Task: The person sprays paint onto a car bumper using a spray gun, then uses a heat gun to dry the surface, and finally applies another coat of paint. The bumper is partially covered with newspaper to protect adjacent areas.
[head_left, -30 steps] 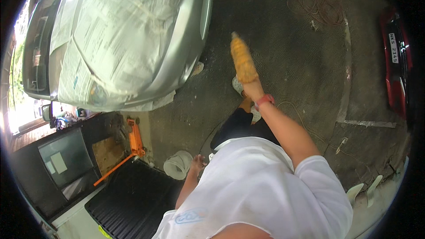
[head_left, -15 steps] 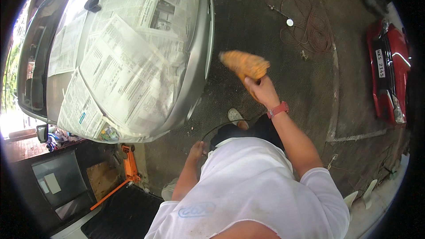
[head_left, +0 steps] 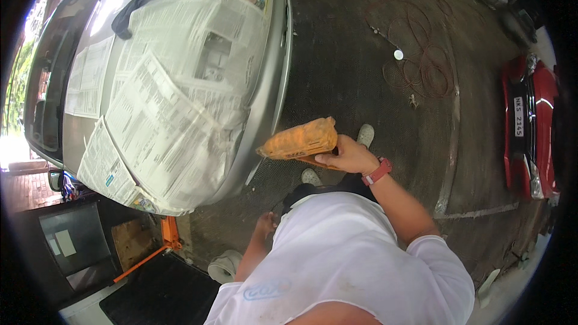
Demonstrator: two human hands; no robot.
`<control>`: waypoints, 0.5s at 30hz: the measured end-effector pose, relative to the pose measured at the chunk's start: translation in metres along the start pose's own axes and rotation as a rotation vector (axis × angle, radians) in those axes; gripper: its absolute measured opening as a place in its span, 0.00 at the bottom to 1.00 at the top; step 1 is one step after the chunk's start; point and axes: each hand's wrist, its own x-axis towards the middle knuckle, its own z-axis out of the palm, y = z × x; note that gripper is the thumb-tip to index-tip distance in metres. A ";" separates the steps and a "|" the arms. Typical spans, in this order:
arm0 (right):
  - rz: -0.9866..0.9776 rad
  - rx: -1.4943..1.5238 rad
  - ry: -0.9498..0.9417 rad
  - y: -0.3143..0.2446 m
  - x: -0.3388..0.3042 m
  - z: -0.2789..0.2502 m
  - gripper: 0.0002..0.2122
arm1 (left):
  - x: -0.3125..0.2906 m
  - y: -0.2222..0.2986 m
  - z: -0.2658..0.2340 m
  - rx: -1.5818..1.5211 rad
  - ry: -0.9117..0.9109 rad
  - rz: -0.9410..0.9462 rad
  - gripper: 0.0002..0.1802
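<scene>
Gripping an orange cloth pad (head_left: 297,139), the right hand (head_left: 349,155) has its fingers clamped along the pad's near edge. Over the last second the pad has swung down from out over the pavement to just beside the silver car's (head_left: 265,114) front edge, suggesting contact with the bodywork is close. Newspaper (head_left: 174,102) masks the hood. The left hand (head_left: 265,225) hangs low by the hip; its fingers cannot be made out.

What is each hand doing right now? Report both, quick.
Left hand: down by the waist, nothing visible in it; open or closed cannot be told.
Right hand: closed on an orange cloth held beside the newspaper-covered silver car.
</scene>
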 end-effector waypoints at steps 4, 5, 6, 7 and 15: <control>-0.150 0.024 0.102 0.027 0.029 -0.064 0.25 | 0.031 0.034 0.046 0.092 0.192 0.243 0.19; -0.145 0.025 0.105 0.019 0.037 -0.084 0.25 | 0.026 0.056 0.053 -0.134 0.109 0.101 0.19; -0.153 0.039 0.114 0.011 0.046 -0.105 0.25 | 0.024 0.066 0.057 -0.103 0.131 0.071 0.19; -0.177 0.056 0.143 0.007 0.055 -0.127 0.25 | 0.022 0.067 0.059 -0.086 0.156 0.049 0.20; -0.145 0.056 0.237 -0.006 0.137 -0.273 0.26 | -0.007 0.291 0.104 -0.157 0.289 0.146 0.27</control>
